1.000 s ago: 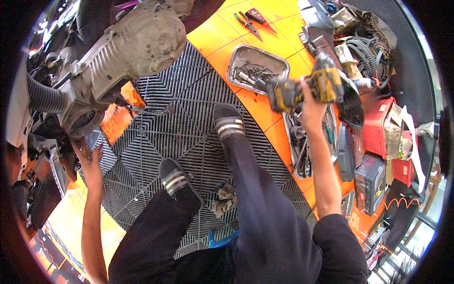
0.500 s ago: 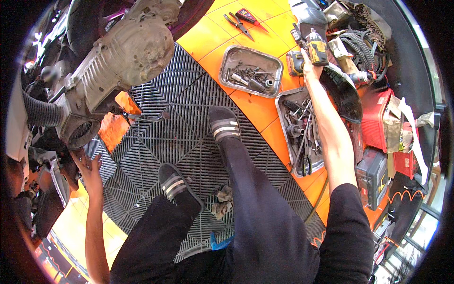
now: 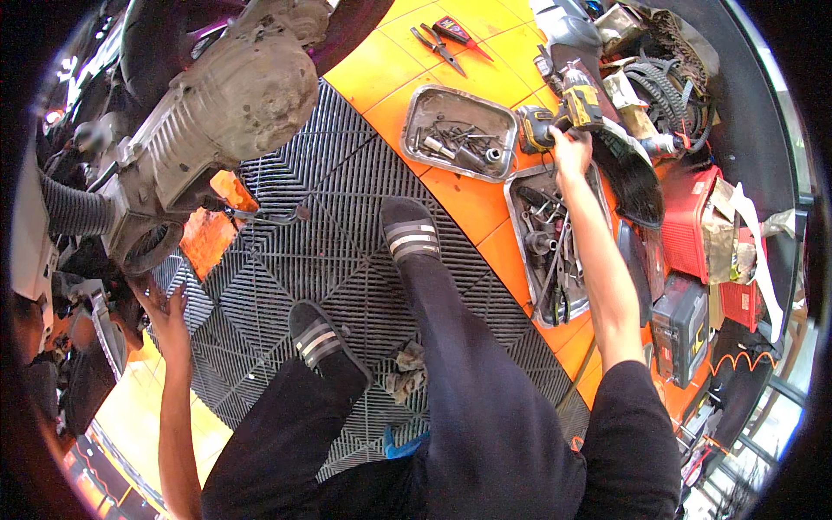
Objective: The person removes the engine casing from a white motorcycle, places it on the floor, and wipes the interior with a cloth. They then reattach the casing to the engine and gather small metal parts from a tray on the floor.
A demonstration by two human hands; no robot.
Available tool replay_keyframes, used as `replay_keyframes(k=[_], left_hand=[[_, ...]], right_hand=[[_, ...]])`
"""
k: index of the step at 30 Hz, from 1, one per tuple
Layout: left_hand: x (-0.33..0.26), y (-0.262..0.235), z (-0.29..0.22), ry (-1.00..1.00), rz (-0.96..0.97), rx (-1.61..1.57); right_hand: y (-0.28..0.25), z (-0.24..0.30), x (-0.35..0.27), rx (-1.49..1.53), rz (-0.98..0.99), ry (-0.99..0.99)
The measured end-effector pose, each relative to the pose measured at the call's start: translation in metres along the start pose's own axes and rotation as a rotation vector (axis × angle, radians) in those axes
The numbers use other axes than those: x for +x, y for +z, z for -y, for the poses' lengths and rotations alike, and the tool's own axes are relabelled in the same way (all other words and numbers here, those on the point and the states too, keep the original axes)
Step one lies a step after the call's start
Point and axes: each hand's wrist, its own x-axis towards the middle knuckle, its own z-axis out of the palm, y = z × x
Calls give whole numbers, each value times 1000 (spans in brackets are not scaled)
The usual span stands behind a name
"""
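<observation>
My right hand (image 3: 572, 149) reaches out to the right and grips a yellow and black cordless power tool (image 3: 559, 113), which lies low over the orange floor beside a metal tray of bolts (image 3: 451, 132). A second, longer metal tray of tools (image 3: 550, 247) lies under my right forearm. My left hand (image 3: 163, 308) is spread flat on the black grid floor mat (image 3: 295, 251) at the left, just below a large grimy gearbox housing (image 3: 212, 117). My legs in dark trousers and striped socks stretch across the mat.
Pliers and a red-handled tool (image 3: 446, 39) lie on the orange floor at the top. Red tool cases (image 3: 693, 217), coiled cables and a dark case (image 3: 680, 325) crowd the right side. A dirty rag (image 3: 403, 373) lies on the mat between my legs.
My right hand has carried the power tool away from me, from above the long tray up to the floor by the bolt tray. My left hand stays on the mat.
</observation>
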Motion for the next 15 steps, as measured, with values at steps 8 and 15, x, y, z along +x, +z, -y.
replay_keyframes(k=[8,15], left_hand=[[-15,6,-22,-3,-50,69],[-15,4,-18,38,-31,81]], right_hand=[[55,97,-151,-17,694,-694],[136,125,-153,-581,666,-1240]])
